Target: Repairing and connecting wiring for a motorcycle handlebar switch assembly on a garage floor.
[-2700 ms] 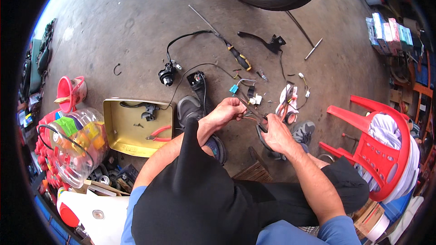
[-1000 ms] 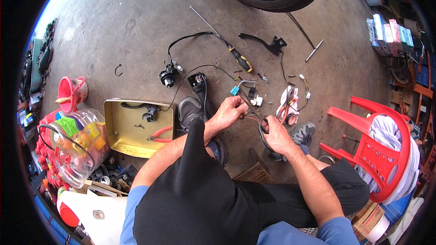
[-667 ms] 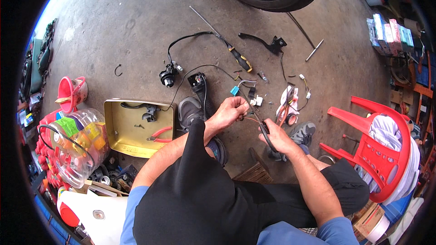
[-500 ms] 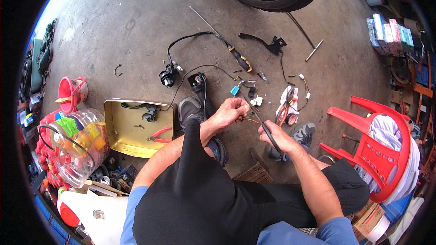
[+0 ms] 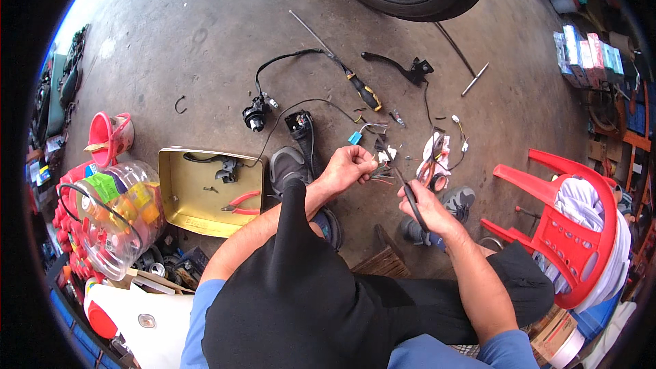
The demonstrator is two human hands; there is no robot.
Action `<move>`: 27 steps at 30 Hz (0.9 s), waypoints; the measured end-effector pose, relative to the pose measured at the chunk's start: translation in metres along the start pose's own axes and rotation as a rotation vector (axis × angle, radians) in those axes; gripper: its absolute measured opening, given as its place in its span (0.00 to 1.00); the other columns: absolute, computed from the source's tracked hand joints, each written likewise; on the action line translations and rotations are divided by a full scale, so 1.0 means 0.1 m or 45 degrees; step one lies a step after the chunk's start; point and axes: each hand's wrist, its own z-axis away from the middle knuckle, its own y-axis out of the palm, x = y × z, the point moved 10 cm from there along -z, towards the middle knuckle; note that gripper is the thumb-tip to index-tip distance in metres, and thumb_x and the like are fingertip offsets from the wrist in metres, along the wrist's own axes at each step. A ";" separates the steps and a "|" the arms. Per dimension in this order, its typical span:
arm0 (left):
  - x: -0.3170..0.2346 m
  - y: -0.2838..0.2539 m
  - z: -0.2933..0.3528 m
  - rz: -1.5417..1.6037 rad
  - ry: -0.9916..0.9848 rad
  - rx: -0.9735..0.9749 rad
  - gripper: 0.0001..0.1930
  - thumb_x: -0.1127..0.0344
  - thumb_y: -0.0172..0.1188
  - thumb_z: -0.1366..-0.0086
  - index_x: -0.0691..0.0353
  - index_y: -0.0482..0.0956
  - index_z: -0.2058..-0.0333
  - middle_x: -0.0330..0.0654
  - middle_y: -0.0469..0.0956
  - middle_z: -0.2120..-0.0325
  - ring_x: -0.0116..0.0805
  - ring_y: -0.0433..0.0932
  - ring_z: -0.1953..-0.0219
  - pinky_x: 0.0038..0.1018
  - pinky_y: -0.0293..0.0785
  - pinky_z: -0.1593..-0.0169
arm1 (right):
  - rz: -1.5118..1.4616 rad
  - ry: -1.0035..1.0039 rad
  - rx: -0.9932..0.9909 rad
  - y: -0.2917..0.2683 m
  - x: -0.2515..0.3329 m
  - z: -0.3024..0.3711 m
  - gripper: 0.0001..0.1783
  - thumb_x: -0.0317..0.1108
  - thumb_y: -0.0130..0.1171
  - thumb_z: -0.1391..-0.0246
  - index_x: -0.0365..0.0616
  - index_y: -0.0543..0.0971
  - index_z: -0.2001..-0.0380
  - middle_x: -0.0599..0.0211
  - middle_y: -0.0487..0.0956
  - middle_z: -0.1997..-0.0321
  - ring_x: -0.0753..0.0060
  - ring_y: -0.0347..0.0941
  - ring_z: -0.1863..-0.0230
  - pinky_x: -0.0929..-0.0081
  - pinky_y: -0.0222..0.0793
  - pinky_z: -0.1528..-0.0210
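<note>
The fingertips of my left hand [image 5: 350, 169] are pinched together; what lies between them is too small to make out. Thin coloured wires [image 5: 383, 177] fan out right beside those fingertips. My right hand [image 5: 425, 208] is wrapped round a long black cable [image 5: 411, 199], which slants up and left toward white connectors. A teal connector [image 5: 354, 138] with thin wires lies on the floor beyond my left hand. Past it are a yellow-and-black screwdriver [image 5: 363, 93], a black brake lever [image 5: 403, 66] and a handlebar switch [image 5: 255, 115] with its cable.
A gold tray [image 5: 179, 213] with red-handled pliers [image 5: 240, 203] stands at left, near a clear plastic jar [image 5: 119, 212] and red bucket [image 5: 109, 138]. A red chair [image 5: 581, 246] lies at right. A tyre [image 5: 417, 3] is at the top; a black grip [image 5: 305, 138] lies by my shoe.
My right hand has shifted slightly right and down with the black cable. My left hand stays pinched nearly in place, and more of the coloured wires show between the hands.
</note>
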 end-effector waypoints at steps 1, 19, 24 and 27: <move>-0.01 -0.01 -0.01 0.006 0.004 -0.014 0.07 0.68 0.62 0.39 0.65 0.74 0.69 0.34 0.74 0.78 0.21 0.72 0.77 0.19 0.70 0.74 | 0.196 -0.056 -0.067 -0.02 0.06 0.01 0.19 0.36 0.60 0.53 0.37 0.68 0.61 0.61 0.73 0.71 0.63 0.72 0.69 0.68 0.67 0.65; -0.09 -0.03 0.02 -0.216 0.052 -0.044 0.07 0.71 0.65 0.45 0.67 0.77 0.69 0.34 0.75 0.79 0.19 0.72 0.78 0.20 0.69 0.75 | 0.621 0.149 -0.101 0.04 0.24 0.00 0.28 0.35 0.60 0.53 0.31 0.65 0.52 0.42 0.68 0.48 0.45 0.68 0.45 0.58 0.65 0.44; -0.12 -0.02 0.02 -0.302 0.082 -0.016 0.09 0.69 0.66 0.45 0.64 0.78 0.67 0.32 0.76 0.78 0.18 0.71 0.77 0.18 0.67 0.76 | 0.671 0.078 -0.075 0.05 0.22 -0.02 0.28 0.36 0.60 0.52 0.32 0.64 0.52 0.42 0.67 0.48 0.44 0.67 0.44 0.57 0.64 0.43; -0.14 -0.02 0.03 -0.308 0.086 -0.016 0.09 0.69 0.66 0.45 0.64 0.78 0.67 0.32 0.76 0.78 0.18 0.71 0.77 0.18 0.67 0.76 | 0.680 0.076 -0.065 0.04 0.23 -0.02 0.28 0.35 0.60 0.52 0.32 0.64 0.52 0.42 0.67 0.48 0.43 0.66 0.44 0.57 0.64 0.44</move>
